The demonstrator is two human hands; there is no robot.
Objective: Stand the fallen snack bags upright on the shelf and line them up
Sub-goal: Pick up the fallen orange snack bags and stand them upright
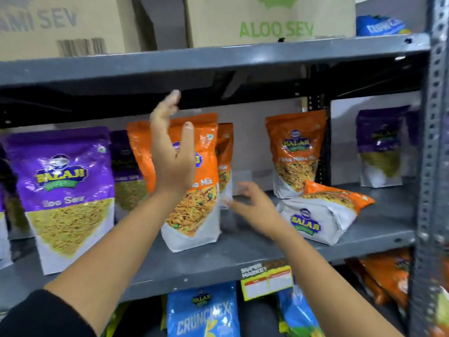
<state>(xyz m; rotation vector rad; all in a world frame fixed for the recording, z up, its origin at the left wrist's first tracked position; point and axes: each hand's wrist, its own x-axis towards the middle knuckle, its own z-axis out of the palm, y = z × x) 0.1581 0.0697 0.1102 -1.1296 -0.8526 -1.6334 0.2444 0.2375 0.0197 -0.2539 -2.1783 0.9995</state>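
An orange snack bag (pixel 194 210) stands upright at the middle of the grey shelf (pixel 243 249), with another orange bag (pixel 224 152) close behind it. My left hand (pixel 170 154) is raised in front of the standing bag, fingers apart, holding nothing. My right hand (pixel 252 205) hovers open and blurred just right of that bag, low over the shelf. Further right a fallen orange bag (pixel 323 215) lies on its side. Behind it an orange bag (pixel 296 152) stands upright.
Purple bags stand at the left (pixel 65 190) and far right (pixel 381 147). Cardboard boxes (pixel 267 18) sit on the shelf above. Blue bags (pixel 201 312) fill the shelf below, beside a yellow price label (pixel 267 280). A perforated metal upright (pixel 432 166) bounds the right side.
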